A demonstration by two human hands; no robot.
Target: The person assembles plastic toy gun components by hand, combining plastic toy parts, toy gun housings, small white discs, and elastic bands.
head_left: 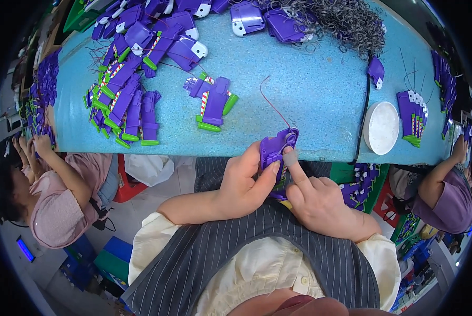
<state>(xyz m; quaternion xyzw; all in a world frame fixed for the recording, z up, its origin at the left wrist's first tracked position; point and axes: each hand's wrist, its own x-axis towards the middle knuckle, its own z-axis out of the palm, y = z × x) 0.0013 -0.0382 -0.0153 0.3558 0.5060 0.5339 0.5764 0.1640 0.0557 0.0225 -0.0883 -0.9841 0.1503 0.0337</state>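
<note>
My left hand (246, 181) is closed around a purple plastic wing-like toy part (273, 149) at the table's near edge, its thumb and fingers pinching the sides. A thin red wire (274, 104) rises from the part's far end. My right hand (317, 197) meets the same part from the right, its index fingertip pressed on it near a round fitting. A grey wrap (290, 159) circles that finger, and the other fingers are curled. What lies beneath the right hand is hidden. Just beyond my left hand lie purple pieces with green tips (215, 102).
Purple parts with green tips (120, 100) are piled at the left. White-cornered purple shells (180, 39) and tangled dark springs (346, 23) lie farther back. A white bowl (381, 128) and a row of wired parts (412, 116) are at the right. People sit on both sides.
</note>
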